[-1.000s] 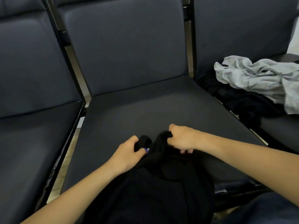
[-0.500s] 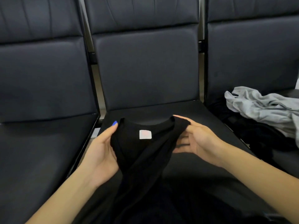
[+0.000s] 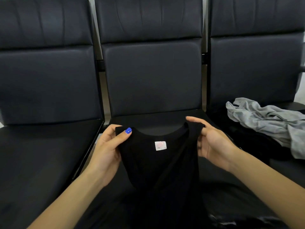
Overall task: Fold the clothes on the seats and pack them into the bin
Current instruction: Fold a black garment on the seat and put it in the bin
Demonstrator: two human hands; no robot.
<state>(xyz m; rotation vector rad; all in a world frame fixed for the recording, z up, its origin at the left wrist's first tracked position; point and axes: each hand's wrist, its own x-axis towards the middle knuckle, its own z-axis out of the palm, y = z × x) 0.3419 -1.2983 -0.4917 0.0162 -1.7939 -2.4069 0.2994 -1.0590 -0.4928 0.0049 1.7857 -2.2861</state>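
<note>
Black top (image 3: pixel 158 162) held up over the middle seat (image 3: pixel 153 119), neck opening up, white label (image 3: pixel 160 145) facing out. Left hand (image 3: pixel 107 151) pinches the left shoulder strap, thumb w/ blue nail on front, fingers (image 3: pixel 108 129) curled behind. Right hand (image 3: pixel 212 144) grips the right strap, fingers clamped on the fabric. Grey garment (image 3: pixel 267 123) lies crumpled on dark clothes (image 3: pixel 250 142) on the right seat. Left seat (image 3: pixel 41 146) alongside.

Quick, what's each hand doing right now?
Left hand: pinches a shoulder of the black top.
Right hand: holds the top's other shoulder.
</note>
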